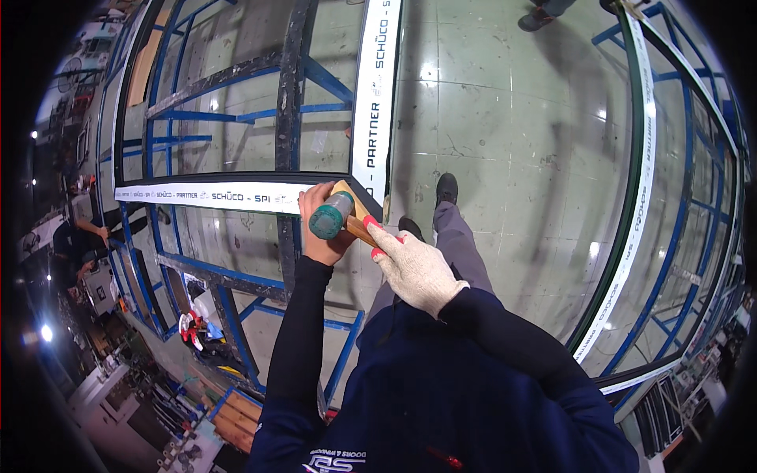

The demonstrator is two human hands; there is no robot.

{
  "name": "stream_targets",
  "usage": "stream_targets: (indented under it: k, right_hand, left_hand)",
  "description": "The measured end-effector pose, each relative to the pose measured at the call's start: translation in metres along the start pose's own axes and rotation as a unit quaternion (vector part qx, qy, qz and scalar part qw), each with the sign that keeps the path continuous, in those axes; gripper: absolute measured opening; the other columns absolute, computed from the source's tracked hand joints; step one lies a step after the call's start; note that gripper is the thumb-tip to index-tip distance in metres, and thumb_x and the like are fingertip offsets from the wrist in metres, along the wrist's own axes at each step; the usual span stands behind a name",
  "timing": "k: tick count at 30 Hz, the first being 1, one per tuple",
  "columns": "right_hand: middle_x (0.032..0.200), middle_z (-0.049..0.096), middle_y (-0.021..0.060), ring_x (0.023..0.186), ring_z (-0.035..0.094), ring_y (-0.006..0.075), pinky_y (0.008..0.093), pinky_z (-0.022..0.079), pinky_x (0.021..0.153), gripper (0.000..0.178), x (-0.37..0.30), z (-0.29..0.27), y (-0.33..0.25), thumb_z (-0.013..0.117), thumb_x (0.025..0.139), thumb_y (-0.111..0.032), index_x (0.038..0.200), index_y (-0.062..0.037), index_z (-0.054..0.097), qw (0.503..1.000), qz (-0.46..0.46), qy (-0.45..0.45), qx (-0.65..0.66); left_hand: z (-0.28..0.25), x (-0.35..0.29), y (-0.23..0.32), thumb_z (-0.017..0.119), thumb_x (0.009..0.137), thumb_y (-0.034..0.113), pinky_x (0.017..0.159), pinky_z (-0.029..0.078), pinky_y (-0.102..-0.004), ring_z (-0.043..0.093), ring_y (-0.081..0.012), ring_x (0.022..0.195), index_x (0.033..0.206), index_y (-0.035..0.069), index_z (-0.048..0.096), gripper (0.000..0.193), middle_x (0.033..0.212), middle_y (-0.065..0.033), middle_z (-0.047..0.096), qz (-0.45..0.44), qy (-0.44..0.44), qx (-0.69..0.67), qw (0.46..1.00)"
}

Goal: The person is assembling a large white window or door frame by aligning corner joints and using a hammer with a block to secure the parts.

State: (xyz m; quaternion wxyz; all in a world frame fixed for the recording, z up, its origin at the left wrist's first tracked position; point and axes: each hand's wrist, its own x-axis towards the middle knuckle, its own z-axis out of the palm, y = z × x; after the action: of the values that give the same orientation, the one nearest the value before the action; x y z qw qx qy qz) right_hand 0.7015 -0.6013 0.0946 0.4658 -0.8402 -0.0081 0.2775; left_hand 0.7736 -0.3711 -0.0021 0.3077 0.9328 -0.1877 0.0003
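My right hand (pixel 414 268), in a cream knit glove with red fingertips, is closed around the wooden handle (pixel 363 231) of a mallet. The mallet's grey head with a green face (pixel 330 216) hangs just over my left hand. Bare and partly hidden by that head, my left hand (pixel 322 249) grips a pale wooden block (pixel 342 188) at the corner of a dark frame. White protective film with printing covers the frame's near bar (pixel 236 197) and its right bar (pixel 371 118). The mallet head covers part of the block and some fingers.
Blue metal stands (pixel 260 114) support the frame. A second film-covered frame (pixel 643 158) stands on the right, across a tiled floor (pixel 512 158). Another person's shoe (pixel 535 20) shows at the top. Colourful items (pixel 201 331) and a wooden crate (pixel 236 418) lie lower left, near another person's arm (pixel 93 229).
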Motion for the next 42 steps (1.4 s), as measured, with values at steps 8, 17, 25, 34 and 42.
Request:
stream_targets:
  k: [8,17,25,34,42]
  right_hand:
    - [0.098,0.062,0.0185,0.083,0.067,0.0387,0.0462,0.055,0.071,0.051,0.016,-0.005,0.006,0.058,0.105,-0.025,0.154,-0.014,0.049,0.999,-0.043,-0.009,-0.002]
    - [0.092,0.061,0.0172,0.074,0.065,0.0367,0.0442,0.055,0.067,0.049,0.01,-0.01,-0.006,0.062,0.101,-0.018,0.149,-0.013,0.055,0.996,-0.078,0.034,0.035]
    - [0.087,0.063,0.0148,0.069,0.066,0.0347,0.0447,0.055,0.06,0.049,0.014,-0.003,0.01,0.068,0.094,-0.016,0.142,-0.0125,0.058,0.987,-0.129,0.058,-0.079]
    - [0.102,0.069,0.024,0.093,0.071,0.0421,0.045,0.058,0.08,0.056,0.024,-0.007,0.007,0.066,0.099,-0.025,0.149,-0.0062,0.051,0.999,-0.029,0.026,0.037]
    - [0.089,0.071,0.0125,0.076,0.066,0.0163,0.0327,0.056,0.076,0.057,-0.01,-0.051,0.024,0.092,0.076,-0.029,0.116,0.0009,0.063,0.976,0.094,0.084,0.179]
  left_hand:
    - [0.001,0.004,0.006,0.091,0.065,0.024,0.122,0.022,-0.0636,0.044,-0.0422,0.136,0.138,0.004,0.049,0.086,0.14,-0.0183,0.05,-0.043,0.004,-0.005,0.999]
    - [0.005,-0.002,-0.013,0.093,0.067,0.037,0.122,0.024,-0.0623,0.02,-0.0494,0.155,0.135,0.007,0.055,0.083,0.164,-0.0233,0.033,-0.052,-0.002,0.01,0.999]
    - [0.001,0.007,0.0,0.097,0.055,0.054,0.123,0.018,-0.0659,0.014,-0.0535,0.156,0.129,0.012,0.062,0.092,0.165,-0.0233,0.036,-0.138,-0.032,0.038,0.989]
    - [-0.003,0.0,0.006,0.097,0.062,0.035,0.123,0.015,-0.0649,0.017,-0.0524,0.155,0.138,0.01,0.053,0.091,0.166,-0.0242,0.031,-0.093,-0.012,0.042,0.995]
    - [0.023,-0.035,0.123,0.097,0.059,0.054,0.125,0.016,-0.0626,0.017,-0.0481,0.157,0.138,0.007,0.054,0.102,0.167,-0.0228,0.029,-0.047,-0.014,-0.189,0.981]
